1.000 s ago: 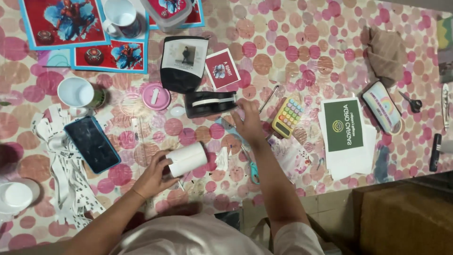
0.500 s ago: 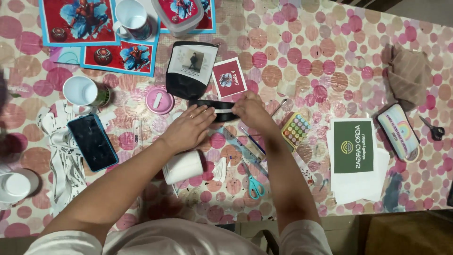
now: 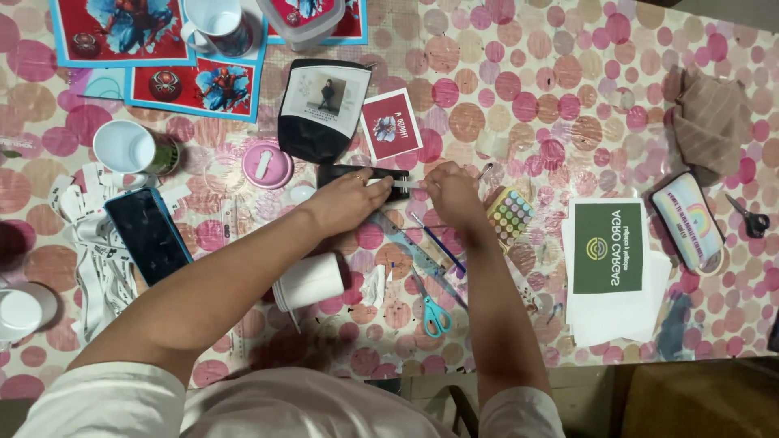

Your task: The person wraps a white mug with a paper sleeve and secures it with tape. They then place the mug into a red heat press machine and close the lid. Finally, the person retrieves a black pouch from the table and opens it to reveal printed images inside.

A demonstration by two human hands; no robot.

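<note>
Short pale pink sleeves cover both upper arms, toward 6 o'clock. The forearms are bare. The left hand (image 3: pixel 345 203) wears a thin ring.

- The tablecloth (image 3: pixel 519 49) looks like glossy plastic, printed with pink dots.
- The mug (image 3: pixel 312 281) lying on its side is smooth white ceramic.
- The phone (image 3: pixel 148 235) has a glossy dark glass face.
- The paper sheets (image 3: pixel 608 280) are matt.
- The brown cloth (image 3: pixel 712 122) is soft and ribbed.
- The scissors (image 3: pixel 432 307) have turquoise plastic handles.

Open tablecloth (image 3: pixel 568 89) top right gives free passage; near side blocked by white mug (image 3: pixel 312 281), teal scissors (image 3: pixel 430 304), brush (image 3: pixel 436 242), phone (image 3: pixel 148 235).
</note>
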